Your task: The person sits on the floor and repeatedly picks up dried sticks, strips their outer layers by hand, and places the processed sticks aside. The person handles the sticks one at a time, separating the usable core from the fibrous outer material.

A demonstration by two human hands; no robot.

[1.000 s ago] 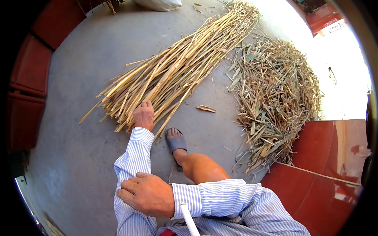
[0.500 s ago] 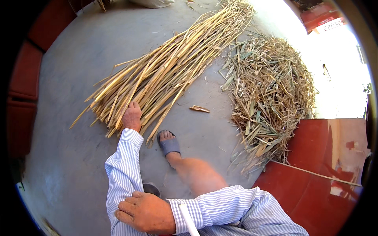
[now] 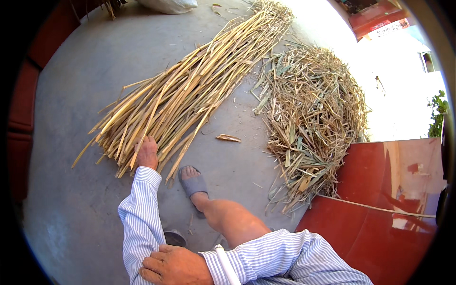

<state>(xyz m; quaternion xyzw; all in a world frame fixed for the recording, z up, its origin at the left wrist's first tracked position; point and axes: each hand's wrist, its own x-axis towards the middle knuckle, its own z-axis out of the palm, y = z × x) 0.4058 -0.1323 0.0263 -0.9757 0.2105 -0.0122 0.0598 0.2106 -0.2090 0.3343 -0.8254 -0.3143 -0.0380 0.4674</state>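
- The person's left hand point(image 3: 147, 153) touches the near, lower end of a long bundle of dry, straw-yellow and brown stalks point(image 3: 190, 90), its fingers bent over them; whether they are clenched around any stalk cannot be told.
- The bundle lies on the smooth grey floor point(image 3: 95, 95), running slantwise from the left hand toward the top of the view, its near ends fanned out and its far end narrower.
- The person's right hand point(image 3: 176, 267) lies across the blue-and-white striped left sleeve point(image 3: 142, 209), back upward and fingers bent; its palm is hidden, so whether it grasps anything cannot be told.
- A slim white rod-shaped object point(image 3: 228, 267) crosses the striped right cuff.
- Just beside the bundle's near end stands a foot in a grey open-toed slipper point(image 3: 194, 184).
- Right of the bundle sits a broad heap of dry, greenish-brown leaves and broken stalks point(image 3: 313, 118).
- One short tan husk-like scrap point(image 3: 228, 138) lies between bundle and heap.
- Glossy red panels point(image 3: 365, 190) stand at the right, next to the heap.
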